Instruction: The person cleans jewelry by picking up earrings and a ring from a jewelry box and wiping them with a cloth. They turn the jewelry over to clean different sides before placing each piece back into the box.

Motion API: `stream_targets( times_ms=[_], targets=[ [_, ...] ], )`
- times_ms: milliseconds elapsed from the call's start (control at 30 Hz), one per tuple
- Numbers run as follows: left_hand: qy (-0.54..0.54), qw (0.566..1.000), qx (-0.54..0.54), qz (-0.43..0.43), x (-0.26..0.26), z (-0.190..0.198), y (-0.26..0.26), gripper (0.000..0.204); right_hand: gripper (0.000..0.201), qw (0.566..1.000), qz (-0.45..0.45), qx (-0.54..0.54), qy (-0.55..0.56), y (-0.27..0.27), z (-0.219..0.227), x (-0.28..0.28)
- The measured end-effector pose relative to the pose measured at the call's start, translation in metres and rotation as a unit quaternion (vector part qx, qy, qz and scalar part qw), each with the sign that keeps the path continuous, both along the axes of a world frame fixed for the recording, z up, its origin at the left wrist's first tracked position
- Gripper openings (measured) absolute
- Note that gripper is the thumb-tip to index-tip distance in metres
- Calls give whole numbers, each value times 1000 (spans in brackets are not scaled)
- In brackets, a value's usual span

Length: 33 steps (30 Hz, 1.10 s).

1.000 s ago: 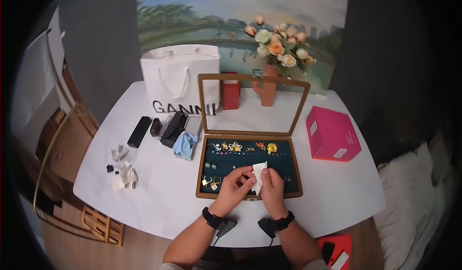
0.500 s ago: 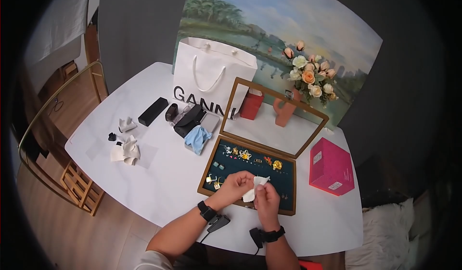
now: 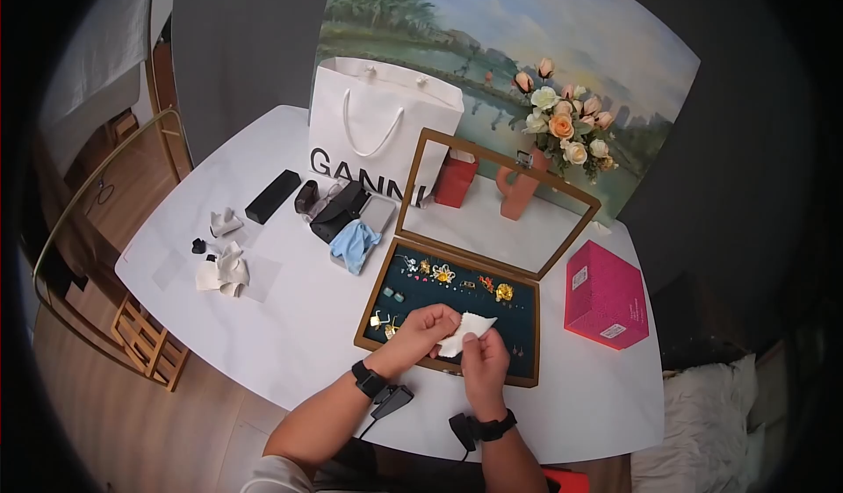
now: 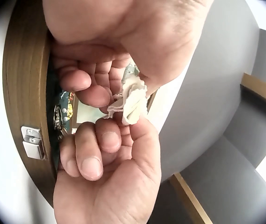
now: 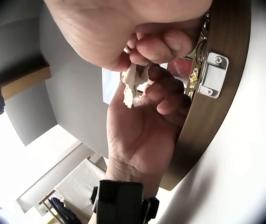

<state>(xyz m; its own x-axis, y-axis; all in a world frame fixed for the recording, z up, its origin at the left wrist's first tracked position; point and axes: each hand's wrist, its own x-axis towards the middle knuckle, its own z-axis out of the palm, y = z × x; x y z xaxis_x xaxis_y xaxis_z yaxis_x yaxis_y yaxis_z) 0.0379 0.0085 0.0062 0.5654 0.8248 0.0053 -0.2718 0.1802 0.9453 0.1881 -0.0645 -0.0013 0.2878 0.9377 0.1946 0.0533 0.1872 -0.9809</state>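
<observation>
White cloth point(image 3: 467, 333) has spread flatter since half a second ago. Below it, the jewellery case point(image 3: 537, 352) stands open, glazed lid point(image 3: 492, 158) raised, with gold, red and pale jewellery point(image 3: 503, 292) arranged on dark green lining point(image 3: 457, 302). Grip: left hand point(image 3: 430, 328) and right hand point(image 3: 485, 366) pinch the creased, zigzag-edged cloth above the case front.

From where I stand, diffuse light covers the worktop point(image 3: 580, 396) evenly; the grey wall point(image 3: 237, 45) reads dimmer. Head view: corners black, straight edges bowed, white cloth point(image 3: 467, 330) washed of texture. Wrist views: pale outer areas burnt white. In the right, soft shadow falls beside the jewellery case point(image 5: 207, 123).
</observation>
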Motion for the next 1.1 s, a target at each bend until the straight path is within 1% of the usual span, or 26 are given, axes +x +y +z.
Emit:
stream_targets(
  times_ms=[100, 133, 267, 367, 433, 467, 567, 600, 700, 767, 867, 967, 1000, 1067, 1100],
  targets=[
    [-7, 1000, -11, -23, -1, -6, 3, 26, 14, 998, -40, -14, 52, 0, 9, 3],
    [-13, 1000, -7, -24, 0, -7, 3, 29, 13, 997, -56, -7, 60, 1, 13, 2],
    [-10, 1000, -6, -18, 3, -8, 3, 32, 10, 995, -77, 9, 59, 2, 14, 10],
    [-10, 1000, 2, -11, 2, -7, 2, 34, 11, 997, -71, -3, 39, 5, 10, 9],
    [6, 1000, 2, -9, 2, -6, 2, 37, 13, 999, -29, -36, 24, 6, 6, 8],
    [-8, 1000, 6, -2, 3, -7, 2, 34, 14, 998, -8, -53, 17, 5, 4, 8],
    [-17, 999, 23, 14, 7, -20, 3, 29, 18, 999, 40, -30, -5, 6, 0, 3],
    [-6, 999, 28, 18, 6, -18, 3, 28, 19, 997, 54, -48, 9, 5, 3, 2],
    [30, 998, 45, 32, 7, -14, -1, 27, 19, 996, 72, -46, 33, 0, 9, -2],
    [54, 995, 71, 42, 8, -14, -3, 28, 18, 996, 69, -50, 17, 0, 8, -2],
    [67, 995, 69, 38, 9, -11, -4, 28, 16, 997, 60, -37, 14, 1, 6, 2],
    [105, 983, 147, 43, 12, -18, -6, 29, 16, 998, 55, -22, 35, 3, 2, 4],
    [111, 983, 140, 39, 12, -22, -4, 28, 17, 997, 54, -19, 45, 4, -1, 5],
    [124, 984, 125, 33, 12, -28, -1, 26, 18, 999, 41, 10, 19, 8, -11, 6],
    [123, 987, 100, 38, 12, -23, -3, 25, 18, 999, 33, 23, 6, 10, -16, 5]
  ],
)
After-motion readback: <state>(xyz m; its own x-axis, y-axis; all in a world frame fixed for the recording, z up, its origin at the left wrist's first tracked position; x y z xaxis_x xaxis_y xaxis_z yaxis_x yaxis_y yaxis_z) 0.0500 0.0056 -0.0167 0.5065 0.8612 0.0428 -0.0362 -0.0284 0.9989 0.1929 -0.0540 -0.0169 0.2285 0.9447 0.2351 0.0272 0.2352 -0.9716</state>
